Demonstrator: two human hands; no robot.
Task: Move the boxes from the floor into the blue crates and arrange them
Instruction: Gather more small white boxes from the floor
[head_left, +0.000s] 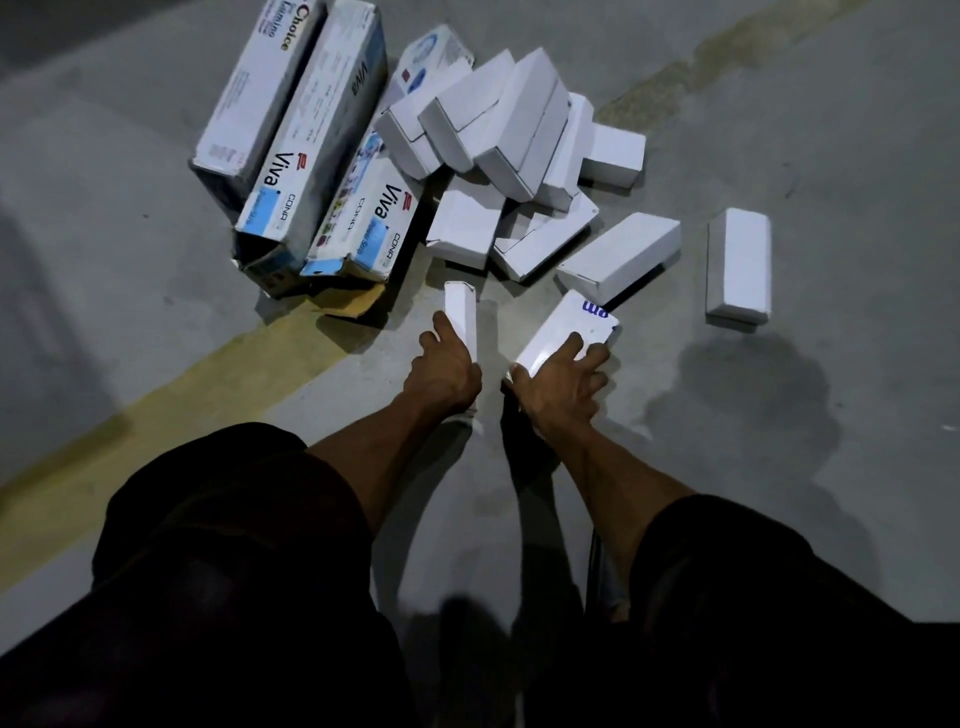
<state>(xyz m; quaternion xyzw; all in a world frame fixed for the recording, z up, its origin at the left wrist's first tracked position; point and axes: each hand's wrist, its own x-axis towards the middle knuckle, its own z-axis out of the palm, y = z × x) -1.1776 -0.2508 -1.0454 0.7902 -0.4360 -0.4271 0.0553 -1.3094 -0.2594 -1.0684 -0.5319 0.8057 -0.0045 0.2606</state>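
Observation:
Several small white boxes lie in a heap (509, 140) on the grey floor. My left hand (444, 371) grips a narrow white box (461, 312) that stands on its edge. My right hand (563, 387) is closed over a flat white box with blue lettering (569, 332), which rests tilted on the floor. Another white box (621, 257) lies just beyond it, and a single one (737, 267) sits apart to the right. No blue crate is in view.
Three long printed cartons (317, 150), marked Viva and Choice, lie side by side at the left of the heap, one with a torn end. A yellow floor stripe (218, 374) runs diagonally under my left arm. A dark damp patch (737, 395) marks the floor at right.

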